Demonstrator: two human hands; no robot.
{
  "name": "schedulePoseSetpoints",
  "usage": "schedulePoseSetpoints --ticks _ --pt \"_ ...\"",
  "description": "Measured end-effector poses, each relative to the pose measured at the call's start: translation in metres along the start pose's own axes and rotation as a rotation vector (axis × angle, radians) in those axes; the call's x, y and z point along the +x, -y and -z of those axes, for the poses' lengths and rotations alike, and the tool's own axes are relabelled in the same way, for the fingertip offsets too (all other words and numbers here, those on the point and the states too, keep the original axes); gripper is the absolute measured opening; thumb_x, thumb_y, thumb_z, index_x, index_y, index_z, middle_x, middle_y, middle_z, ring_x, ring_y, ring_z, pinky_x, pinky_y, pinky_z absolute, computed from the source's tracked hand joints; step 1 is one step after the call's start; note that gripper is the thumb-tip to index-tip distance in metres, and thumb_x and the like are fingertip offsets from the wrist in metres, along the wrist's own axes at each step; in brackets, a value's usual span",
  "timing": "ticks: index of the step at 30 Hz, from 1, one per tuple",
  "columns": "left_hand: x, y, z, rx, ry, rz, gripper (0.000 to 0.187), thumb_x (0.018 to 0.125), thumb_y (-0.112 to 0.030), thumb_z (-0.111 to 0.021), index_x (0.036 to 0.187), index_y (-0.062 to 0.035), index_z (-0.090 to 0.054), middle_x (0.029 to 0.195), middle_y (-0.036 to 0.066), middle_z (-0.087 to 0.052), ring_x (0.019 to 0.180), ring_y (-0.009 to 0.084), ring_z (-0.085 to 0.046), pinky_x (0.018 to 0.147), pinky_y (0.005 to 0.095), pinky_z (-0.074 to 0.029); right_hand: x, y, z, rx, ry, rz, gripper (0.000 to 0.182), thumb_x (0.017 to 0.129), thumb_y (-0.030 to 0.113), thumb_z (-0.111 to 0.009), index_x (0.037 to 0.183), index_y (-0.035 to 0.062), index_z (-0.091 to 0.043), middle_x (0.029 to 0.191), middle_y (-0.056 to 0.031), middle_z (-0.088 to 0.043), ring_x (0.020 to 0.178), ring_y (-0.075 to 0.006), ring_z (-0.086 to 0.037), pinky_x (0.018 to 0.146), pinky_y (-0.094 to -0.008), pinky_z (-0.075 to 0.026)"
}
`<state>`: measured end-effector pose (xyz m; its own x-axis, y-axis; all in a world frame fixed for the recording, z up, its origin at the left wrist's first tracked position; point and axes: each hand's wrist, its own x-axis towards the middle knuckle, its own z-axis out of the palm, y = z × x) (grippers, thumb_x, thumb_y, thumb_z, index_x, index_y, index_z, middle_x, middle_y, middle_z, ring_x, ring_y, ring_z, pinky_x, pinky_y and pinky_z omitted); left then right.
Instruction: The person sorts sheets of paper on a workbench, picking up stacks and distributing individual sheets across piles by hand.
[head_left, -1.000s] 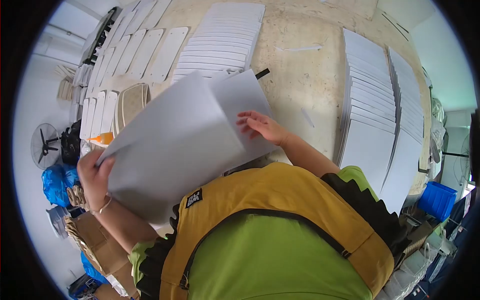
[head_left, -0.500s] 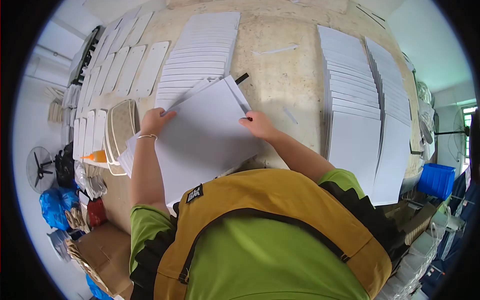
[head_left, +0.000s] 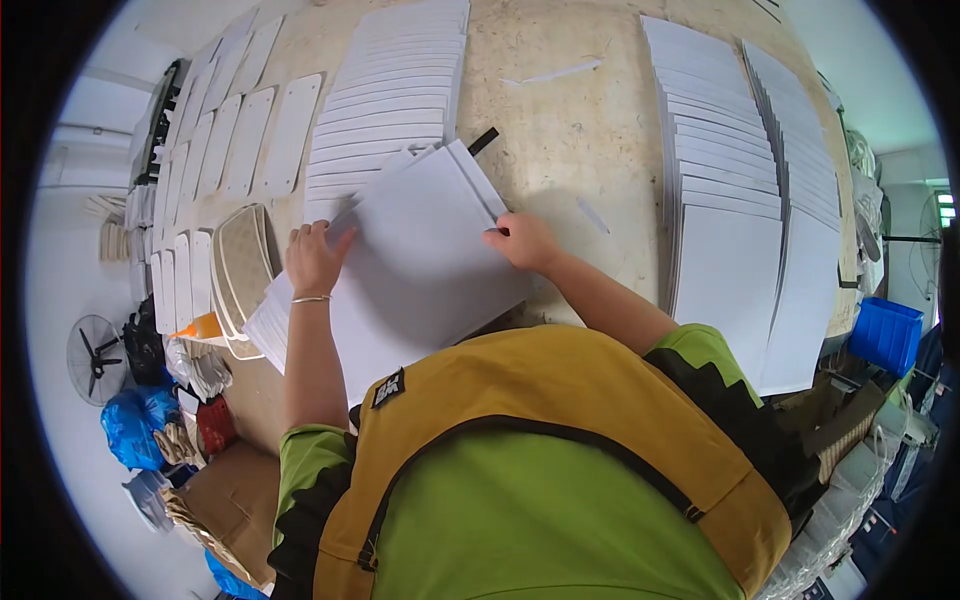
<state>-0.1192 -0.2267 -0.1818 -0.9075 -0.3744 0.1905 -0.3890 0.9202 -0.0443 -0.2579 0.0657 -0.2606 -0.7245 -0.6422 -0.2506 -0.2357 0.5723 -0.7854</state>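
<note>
Far left of the large white sheet (head_left: 425,250) are a round wire fan (head_left: 95,360) and crinkled blue plastic bags (head_left: 135,430). Closer on that side come an orange bottle (head_left: 203,327) with a narrow tip, curved beige pieces (head_left: 238,280) edged in white, and, beyond these, flat pale boards (head_left: 250,140) with rounded corners. The left hand (head_left: 315,258) is at the sheet's left edge, thumb spread from partly bent fingers; whether it grips cannot be told. The sheet, smooth and straight-edged, lies tilted over other sheets on the table, between the hands. Behind it overlaps a fanned row of white sheets (head_left: 390,100). At its right edge, the right hand (head_left: 523,243) pinches it, fingers curled in, thumb close. Right of the sheet stretches the scuffed, wood-toned table (head_left: 560,140), then two stepped stacks of smooth white rectangles (head_left: 735,250).
</note>
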Motion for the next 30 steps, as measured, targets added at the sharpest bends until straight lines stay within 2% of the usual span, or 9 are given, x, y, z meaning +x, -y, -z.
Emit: schedulePoseSetpoints --ticks 4,7,11,16,19,24,28,30 --pt "0.003 -0.004 0.019 0.076 0.014 -0.016 0.049 0.074 -0.051 -0.062 0.084 -0.0036 -0.063 0.078 0.013 -0.062 0.079 0.0304 -0.060 0.064 0.0391 -0.047 0.004 -0.006 -0.002 0.000 0.040 0.034 0.036 0.077 0.033 -0.061 0.070 -0.0011 -0.057 0.067 -0.0206 -0.055 0.062 -0.0351 -0.053 0.057 -0.0407 -0.041" --pt "0.010 -0.007 0.028 0.078 0.351 0.174 0.054 0.075 -0.056 -0.059 0.085 -0.0023 -0.062 0.076 0.016 -0.063 0.075 0.0330 -0.060 0.064 0.0419 -0.047 0.007 -0.009 -0.003 0.087 0.038 0.039 0.036 0.077 0.032 -0.061 0.068 -0.0018 -0.055 0.065 -0.0210 -0.054 0.060 -0.0343 -0.052 0.056 -0.0404 -0.040" --pt "0.014 -0.002 0.027 0.066 0.378 0.117 0.058 0.075 -0.059 -0.057 0.084 -0.0020 -0.062 0.073 0.016 -0.063 0.070 0.0343 -0.060 0.062 0.0427 -0.047 0.006 -0.009 -0.002 0.104 0.015 0.061 0.036 0.077 0.032 -0.061 0.067 -0.0023 -0.054 0.065 -0.0209 -0.053 0.059 -0.0338 -0.051 0.056 -0.0402 -0.040" --pt "0.007 0.001 0.007 0.056 0.205 0.069 0.053 0.073 -0.057 -0.061 0.082 -0.0042 -0.061 0.074 0.013 -0.063 0.071 0.0307 -0.060 0.060 0.0404 -0.047 0.004 -0.007 0.001 0.105 0.015 0.054 0.036 0.077 0.031 -0.060 0.067 -0.0026 -0.053 0.063 -0.0207 -0.053 0.057 -0.0332 -0.050 0.055 -0.0395 -0.039" --pt "0.002 -0.003 0.003 0.006 0.102 0.083 0.054 0.073 -0.056 -0.061 0.088 -0.0042 -0.062 0.081 0.014 -0.063 0.081 0.0297 -0.060 0.067 0.0389 -0.048 0.002 -0.010 0.003 0.060 0.040 0.057 0.036 0.077 0.035 -0.059 0.069 -0.0009 -0.058 0.071 -0.0219 -0.058 0.067 -0.0385 -0.056 0.060 -0.0426 -0.043" --pt "0.003 -0.004 0.001 -0.016 0.109 0.100 0.054 0.074 -0.055 -0.061 0.093 -0.0038 -0.062 0.086 0.014 -0.063 0.086 0.0291 -0.058 0.071 0.0381 -0.047 0.003 -0.008 0.005 0.093 0.082 0.002 0.037 0.076 0.035 -0.059 0.069 -0.0014 -0.058 0.070 -0.0227 -0.057 0.068 -0.0389 -0.056 0.061 -0.0425 -0.043" --pt "0.003 -0.009 -0.001 -0.041 0.196 0.165 0.056 0.072 -0.052 -0.064 0.102 -0.0052 -0.059 0.096 0.015 -0.061 0.092 0.0304 -0.056 0.079 0.0397 -0.045 0.001 -0.007 0.007 0.090 0.063 0.016 0.038 0.075 0.036 -0.060 0.069 -0.0011 -0.059 0.071 -0.0215 -0.059 0.068 -0.0379 -0.057 0.062 -0.0428 -0.044" --pt "-0.001 -0.017 -0.007 -0.064 0.048 0.033 0.062 0.072 -0.050 -0.065 0.115 -0.0073 -0.052 0.113 0.016 -0.053 0.107 0.0323 -0.049 0.088 0.0429 -0.039 -0.004 -0.002 0.011 0.022 0.034 -0.062 0.035 0.074 0.036 -0.062 0.078 0.0012 -0.060 0.077 -0.0180 -0.061 0.072 -0.0358 -0.057 0.064 -0.0426 -0.045"
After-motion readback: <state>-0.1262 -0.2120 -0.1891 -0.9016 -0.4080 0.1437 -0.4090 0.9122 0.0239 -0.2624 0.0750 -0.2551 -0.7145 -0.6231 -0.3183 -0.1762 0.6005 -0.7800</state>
